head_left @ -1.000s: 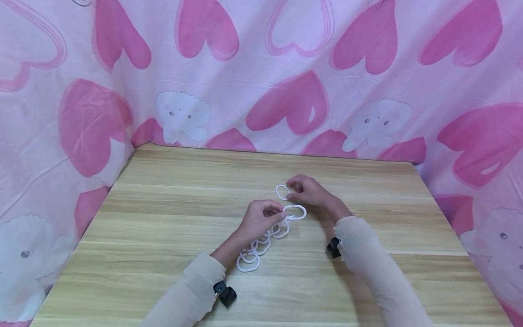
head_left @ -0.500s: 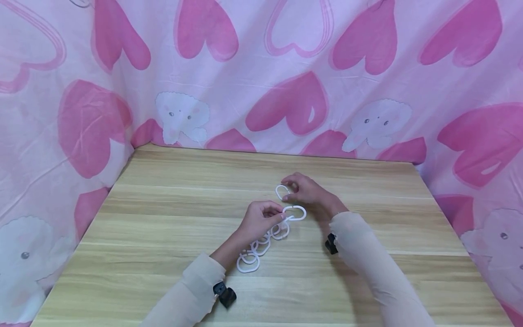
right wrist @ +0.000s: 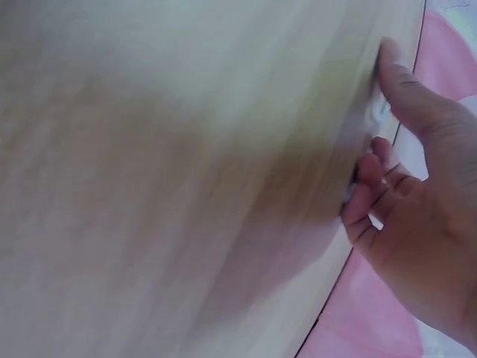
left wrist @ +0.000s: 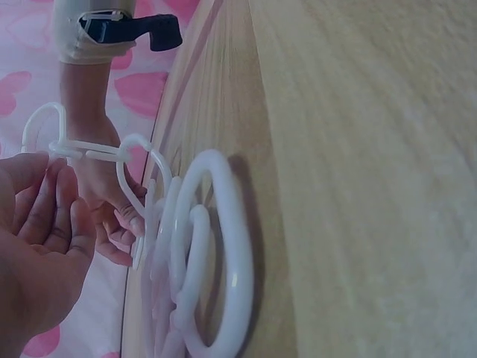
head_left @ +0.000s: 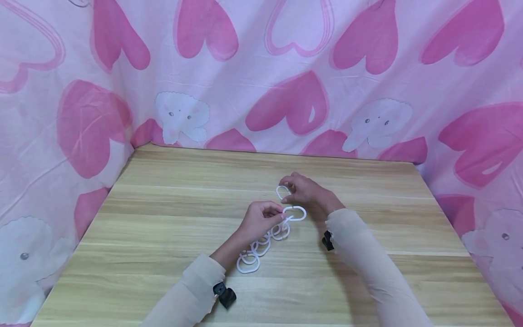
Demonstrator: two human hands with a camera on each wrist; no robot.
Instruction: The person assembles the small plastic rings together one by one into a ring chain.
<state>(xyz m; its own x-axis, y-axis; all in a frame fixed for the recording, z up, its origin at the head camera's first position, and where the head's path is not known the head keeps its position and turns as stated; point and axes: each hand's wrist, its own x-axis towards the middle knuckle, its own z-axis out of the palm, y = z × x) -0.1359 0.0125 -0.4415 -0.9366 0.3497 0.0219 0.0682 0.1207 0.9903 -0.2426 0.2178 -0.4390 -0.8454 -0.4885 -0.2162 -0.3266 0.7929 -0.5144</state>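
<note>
My left hand (head_left: 259, 220) pinches a white plastic C-shaped link (head_left: 304, 214) at its left end. The link has a small split in its top side. More links hang from it as a chain (head_left: 258, 266) running down to the near left on the table; in the left wrist view, the nearest link (left wrist: 240, 276) lies by the wood. Just beyond, my right hand (head_left: 304, 190) has thumb and fingers curled round a separate white link (head_left: 277, 192) at the tabletop, covering its right side. In the right wrist view that hand's fingers (right wrist: 361, 205) hide most of the link.
The wood-grain table (head_left: 171, 218) reaches back to a pink heart-print curtain (head_left: 229, 104) that surrounds its far edge and sides. A black wrist camera (head_left: 225, 295) sits on the left sleeve, another black camera (head_left: 328, 240) on the right.
My right hand has shifted slightly left, over the right side of the separate link. The left hand and its chain have stayed nearly still.
</note>
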